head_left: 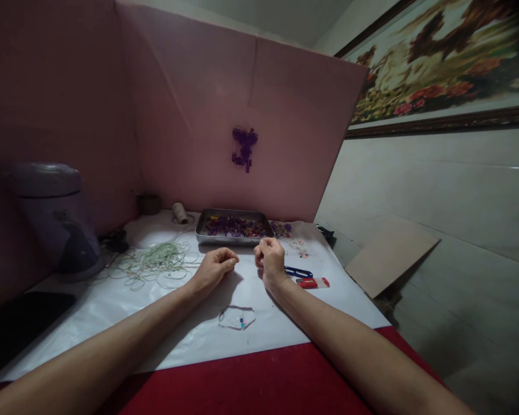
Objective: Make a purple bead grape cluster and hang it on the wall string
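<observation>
My left hand (216,267) is held above the white sheet with thumb and fingertips pressed together. Across a small gap, my right hand (270,259) is curled closed in front of the tray's right end. Whatever either hand pinches is too fine to make out. A metal tray (218,240) full of purple and mixed beads stands just beyond both hands. Below them lies a thin looped string (225,327) with a few small blue and pink beads (242,321). Beside my right wrist rest a dark blue tool (299,272) and a red-and-clear item (313,283).
A loose tangle of pale green cord (164,256) spreads left of my left hand. A thread spool (180,212), a dark bowl (149,203) and a large canister (58,219) stand behind it. Loose beads (300,248) lie at right. A purple beaded ornament (244,148) hangs on the pink panel.
</observation>
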Tool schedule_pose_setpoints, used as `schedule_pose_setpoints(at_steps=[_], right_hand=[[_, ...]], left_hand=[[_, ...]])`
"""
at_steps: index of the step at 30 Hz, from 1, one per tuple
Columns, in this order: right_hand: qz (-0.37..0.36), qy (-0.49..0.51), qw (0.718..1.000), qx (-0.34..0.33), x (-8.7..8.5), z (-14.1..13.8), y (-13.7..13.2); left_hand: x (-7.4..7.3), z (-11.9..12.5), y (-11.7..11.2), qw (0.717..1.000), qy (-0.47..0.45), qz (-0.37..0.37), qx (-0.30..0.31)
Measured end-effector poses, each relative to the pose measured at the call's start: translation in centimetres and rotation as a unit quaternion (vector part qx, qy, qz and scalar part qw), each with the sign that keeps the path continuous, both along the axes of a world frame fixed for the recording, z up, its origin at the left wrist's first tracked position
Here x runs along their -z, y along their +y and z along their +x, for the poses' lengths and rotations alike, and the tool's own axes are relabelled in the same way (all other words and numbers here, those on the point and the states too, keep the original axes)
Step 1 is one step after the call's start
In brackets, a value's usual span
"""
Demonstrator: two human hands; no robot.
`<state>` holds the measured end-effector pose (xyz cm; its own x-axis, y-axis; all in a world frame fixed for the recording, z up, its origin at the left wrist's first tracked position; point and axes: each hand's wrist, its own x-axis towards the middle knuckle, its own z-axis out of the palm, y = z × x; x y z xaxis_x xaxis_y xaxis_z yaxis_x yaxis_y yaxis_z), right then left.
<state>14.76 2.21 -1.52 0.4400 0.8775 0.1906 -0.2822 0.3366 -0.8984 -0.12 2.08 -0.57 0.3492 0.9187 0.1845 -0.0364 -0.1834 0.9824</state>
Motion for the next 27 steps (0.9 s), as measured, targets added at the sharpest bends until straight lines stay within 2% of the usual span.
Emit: schedule_pose_setpoints(at_steps=[10,16,23,27], right_hand=[[-0.009,0.0,1.0,-0.009,-0.08,-0.08,-0.25],[-0.021,0.007,1.0,-0.013,-0.05,-0.01,-0.26],[-0.025,0.013,0.999,-0.025,0.18,0.14,-0.18],[-0.028,0.015,0.999,-0.031,0.29,0.32,-0.08]], left_hand=[[0.22,-0.24,0.02,0.999,0.015,0.007,0.032],[0.23,-0.26,0.18,0.995,0.026,0.087,0.051],[0.12,-0.1,0.05,0.979,0.072,0.158,0.104],[0.17,-0.24,0.02,0.982,0.064,0.133,0.117]])
